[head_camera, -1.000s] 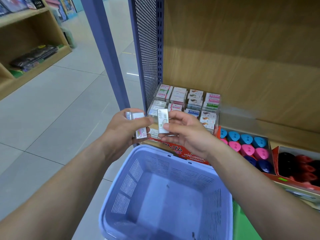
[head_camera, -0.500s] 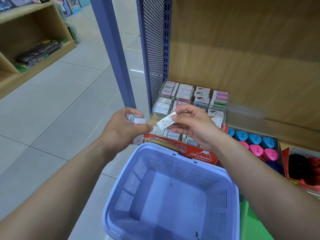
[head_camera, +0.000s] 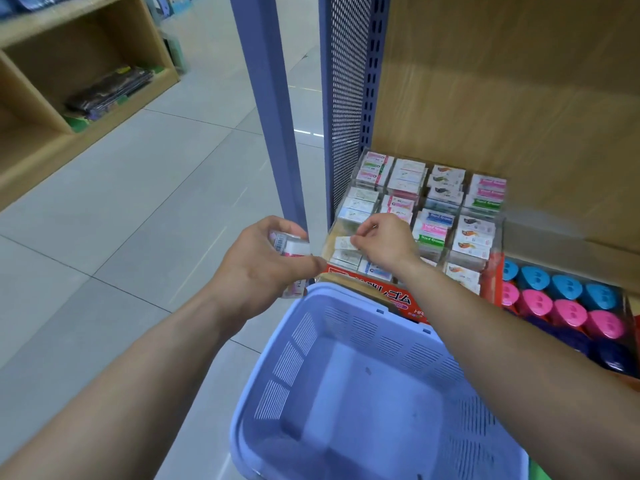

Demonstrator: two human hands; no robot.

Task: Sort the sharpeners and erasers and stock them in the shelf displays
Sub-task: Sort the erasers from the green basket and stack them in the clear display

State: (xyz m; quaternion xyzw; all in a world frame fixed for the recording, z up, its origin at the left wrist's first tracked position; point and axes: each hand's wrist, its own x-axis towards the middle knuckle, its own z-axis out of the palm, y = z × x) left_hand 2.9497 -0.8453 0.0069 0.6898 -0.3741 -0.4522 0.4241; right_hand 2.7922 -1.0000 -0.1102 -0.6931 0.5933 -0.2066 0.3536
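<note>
My left hand [head_camera: 258, 268] grips a small stack of wrapped erasers [head_camera: 290, 245] just left of the shelf. My right hand [head_camera: 384, 242] pinches one white eraser [head_camera: 343, 242] and holds it down in the front left compartment of the clear eraser display [head_camera: 479, 233], which is packed with rows of wrapped erasers. To the right, a box of blue and pink sharpeners [head_camera: 568, 299] sits on the shelf.
A blue plastic basket [head_camera: 304, 344] sits below my arms, against the shelf front. A red eraser carton [head_camera: 398, 297] lies under the display. A blue perforated upright [head_camera: 346, 98] borders the shelf's left side. A wooden shelf unit [head_camera: 69, 98] stands across the tiled aisle.
My right hand has carried the white eraser from in front of my left hand forward and down into the display's front left compartment. My left hand stayed put with its erasers.
</note>
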